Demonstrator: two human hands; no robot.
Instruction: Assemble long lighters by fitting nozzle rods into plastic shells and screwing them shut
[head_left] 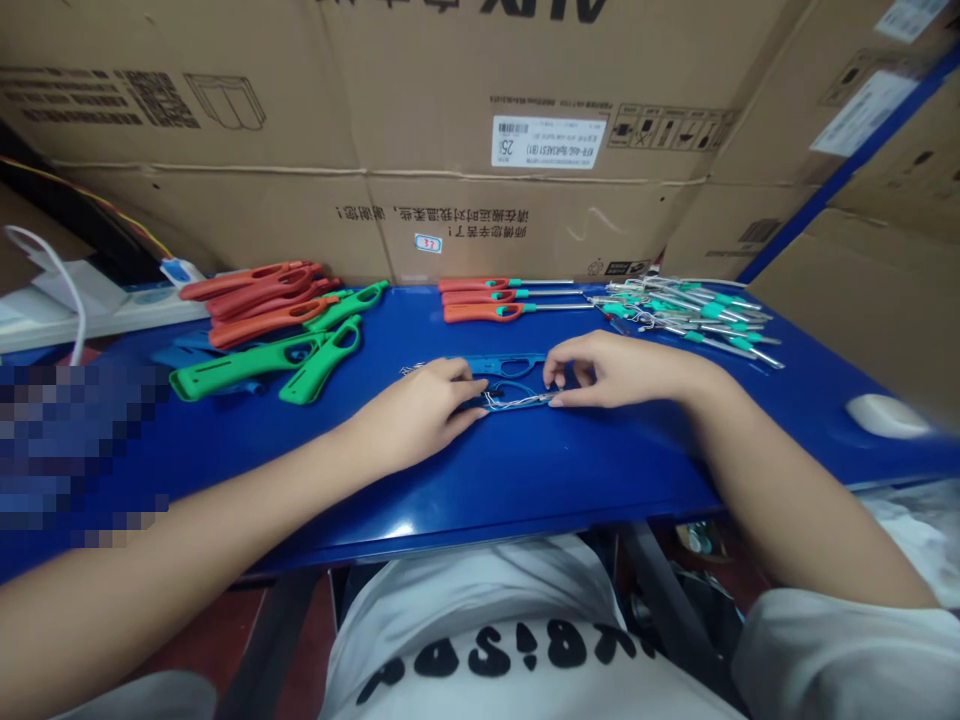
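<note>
Between my hands on the blue table lies a blue lighter casing half [517, 386] with an oval opening and thin white wires [517, 404] along its near edge. My left hand [420, 412] pinches its left end between thumb and fingers. My right hand [611, 370] is closed at its right end, thumb and fingertip near where the wires end; the fingertips hide the exact contact. Just behind lies a second blue casing half [480, 364], partly covered by my left hand. Small metal pieces [414, 368] show beyond my left knuckles.
Red and green casing halves [262, 290] are piled at left. Three orange-red lighters with metal rods [480, 297] lie at the back. Several rods with teal collars and wires [697, 310] are heaped at right, with a white rounded object [887, 416] nearer. Cardboard [435, 120] stands behind.
</note>
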